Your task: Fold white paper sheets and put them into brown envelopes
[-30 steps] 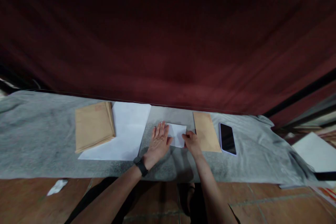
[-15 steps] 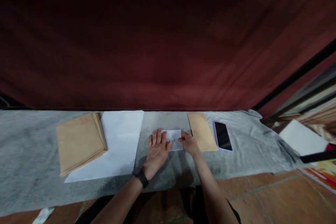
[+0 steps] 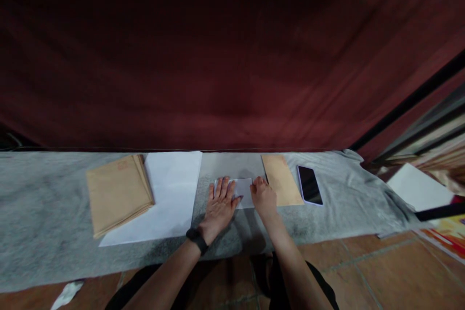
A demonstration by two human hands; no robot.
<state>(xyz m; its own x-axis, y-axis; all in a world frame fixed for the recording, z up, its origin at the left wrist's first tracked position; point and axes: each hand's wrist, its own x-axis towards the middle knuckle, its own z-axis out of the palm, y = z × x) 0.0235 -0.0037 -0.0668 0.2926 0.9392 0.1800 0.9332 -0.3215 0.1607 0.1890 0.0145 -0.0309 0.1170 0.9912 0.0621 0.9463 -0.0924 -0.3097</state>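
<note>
A small folded white paper (image 3: 242,191) lies on the grey cloth (image 3: 43,203) in front of me. My left hand (image 3: 220,207), with a black band on the wrist, lies flat and open on the paper's left part. My right hand (image 3: 264,197) rests on the paper's right edge with its fingers stretched forward on it. A tan envelope (image 3: 281,180) lies just right of my right hand.
A stack of tan envelopes (image 3: 116,193) lies on white sheets (image 3: 170,193) at the left. A dark phone (image 3: 310,185) lies right of the single envelope. A dark red curtain (image 3: 232,58) hangs behind. A white scrap (image 3: 66,294) lies on the tiled floor.
The folded paper looks narrower than a second ago. My right hand has moved from pinching its right edge to lying on it. The view has shifted.
</note>
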